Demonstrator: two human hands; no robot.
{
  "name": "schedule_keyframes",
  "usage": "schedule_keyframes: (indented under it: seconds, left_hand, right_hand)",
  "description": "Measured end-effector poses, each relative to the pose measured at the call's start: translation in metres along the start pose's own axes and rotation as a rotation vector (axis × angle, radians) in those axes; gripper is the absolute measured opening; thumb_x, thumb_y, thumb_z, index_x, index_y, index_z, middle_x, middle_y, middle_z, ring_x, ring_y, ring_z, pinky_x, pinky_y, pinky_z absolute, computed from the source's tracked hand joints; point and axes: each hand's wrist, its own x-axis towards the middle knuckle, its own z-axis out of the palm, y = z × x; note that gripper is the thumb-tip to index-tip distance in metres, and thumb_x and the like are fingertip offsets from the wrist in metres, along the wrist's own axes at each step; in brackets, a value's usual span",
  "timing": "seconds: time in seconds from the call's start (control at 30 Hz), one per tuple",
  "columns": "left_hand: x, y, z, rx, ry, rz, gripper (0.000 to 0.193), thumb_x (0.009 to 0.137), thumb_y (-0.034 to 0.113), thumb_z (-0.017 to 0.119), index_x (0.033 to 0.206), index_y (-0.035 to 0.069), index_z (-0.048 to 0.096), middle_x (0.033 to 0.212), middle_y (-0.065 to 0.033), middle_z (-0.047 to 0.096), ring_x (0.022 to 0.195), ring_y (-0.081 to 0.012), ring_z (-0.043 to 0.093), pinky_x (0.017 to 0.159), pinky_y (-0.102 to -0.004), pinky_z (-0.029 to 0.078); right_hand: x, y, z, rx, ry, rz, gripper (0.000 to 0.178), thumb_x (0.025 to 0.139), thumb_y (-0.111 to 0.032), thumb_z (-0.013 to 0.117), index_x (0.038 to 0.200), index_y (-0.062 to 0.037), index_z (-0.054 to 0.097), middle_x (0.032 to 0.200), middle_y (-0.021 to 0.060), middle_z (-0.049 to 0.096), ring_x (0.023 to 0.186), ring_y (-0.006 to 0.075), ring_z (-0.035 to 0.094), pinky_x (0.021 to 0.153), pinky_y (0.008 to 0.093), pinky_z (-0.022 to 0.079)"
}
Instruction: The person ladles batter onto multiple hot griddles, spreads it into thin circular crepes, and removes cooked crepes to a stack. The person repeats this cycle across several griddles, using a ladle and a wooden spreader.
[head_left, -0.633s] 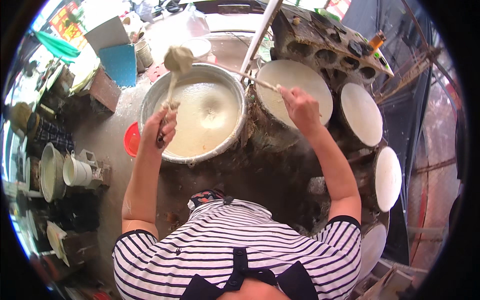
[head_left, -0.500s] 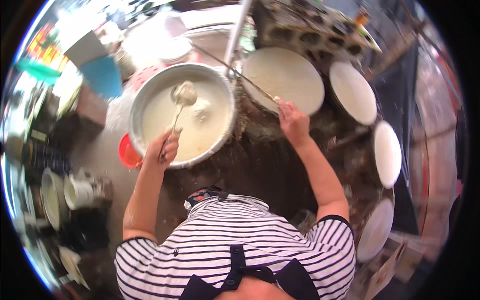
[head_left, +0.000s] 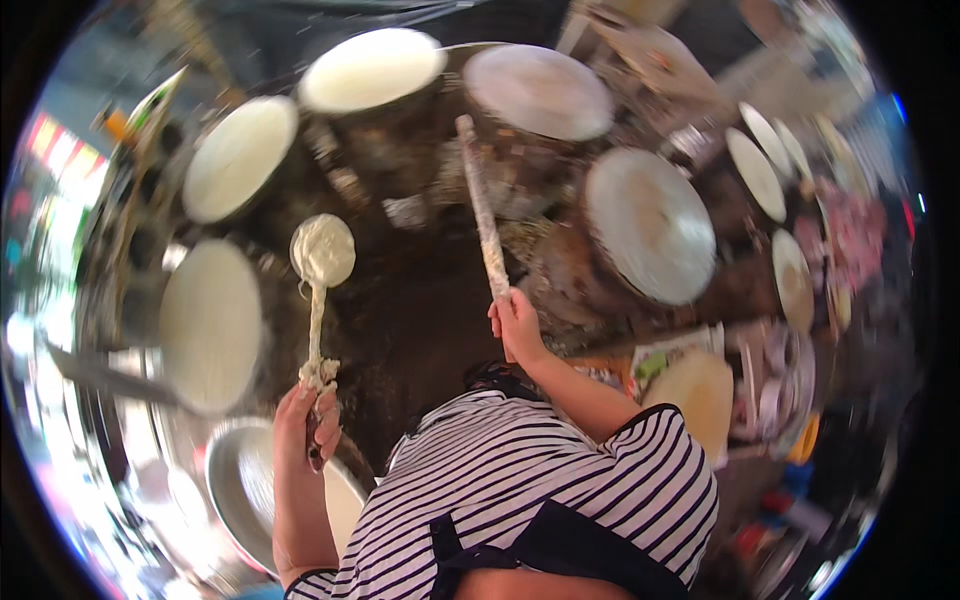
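My left hand [head_left: 305, 428] grips a ladle [head_left: 323, 250] by its batter-smeared handle. Its bowl is heaped with thick pale batter and hangs over the dark ground. A long flat wooden stick [head_left: 480, 205], crusted with dried batter, is held by one end in my right hand [head_left: 517, 327] and points away from me. At lower left, partly behind my left forearm, stands the big metal pot [head_left: 222, 470] of pale batter. Round griddles curve around me: pale sheets cover the ones at the left [head_left: 212, 325] and far left [head_left: 240, 158], while a greyish griddle [head_left: 650, 225] lies right of the stick.
Two more round griddles, a bright white one [head_left: 373, 70] and a duller one [head_left: 538, 92], complete the far side of the arc. Several pale discs [head_left: 757, 175] stand at the right. Near my right elbow lies a beige board [head_left: 695, 400]. A grey bar [head_left: 110, 378] juts in from the left.
The view has swung to the right, so the pot now sits at lower left. My left hand has carried the loaded ladle away from the pot; my right hand keeps the stick.
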Motion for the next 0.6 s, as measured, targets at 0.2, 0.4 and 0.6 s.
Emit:
schedule_keyframes:
  seconds: [0.2, 0.4, 0.6]
  left_hand:
    - [0.112, 0.011, 0.173, 0.249, -0.574, -0.228, 0.016, 0.094, 0.022, 0.044, 0.096, 0.006, 0.047, 0.066, 0.0012, 0.043, 0.037, -0.0052, 0.033, 0.026, -0.0189, 0.026]
    - [0.178, -0.058, 0.360, 0.463, -0.949, -0.525, 0.013, 0.093, 0.020, 0.047, 0.087, 0.009, 0.044, 0.065, 0.0027, 0.044, 0.041, -0.0048, 0.032, 0.032, -0.0192, 0.024]
    - [0.229, -0.173, 0.438, 0.987, -1.193, -0.261, 0.019, 0.090, 0.022, 0.049, 0.081, 0.006, 0.050, 0.059, -0.0030, 0.051, 0.041, -0.0108, 0.047, 0.034, -0.0249, 0.037]
  right_hand:
    - [-0.028, -0.018, -0.120, 0.251, 0.582, -0.149, 0.011, 0.094, -0.013, 0.041, 0.088, -0.0033, 0.044, 0.071, 0.0047, 0.053, 0.049, 0.0099, 0.050, 0.045, 0.0238, 0.043]
    - [-0.074, -0.022, -0.193, 0.273, 0.895, 0.003, 0.013, 0.095, -0.017, 0.041, 0.096, -0.0040, 0.045, 0.081, 0.0062, 0.055, 0.056, 0.0128, 0.057, 0.048, 0.0262, 0.047]
    - [-0.067, -0.012, -0.191, 0.128, 1.042, 0.134, 0.015, 0.092, -0.015, 0.042, 0.091, -0.0016, 0.047, 0.072, 0.0056, 0.058, 0.053, 0.0129, 0.060, 0.041, 0.0258, 0.046]
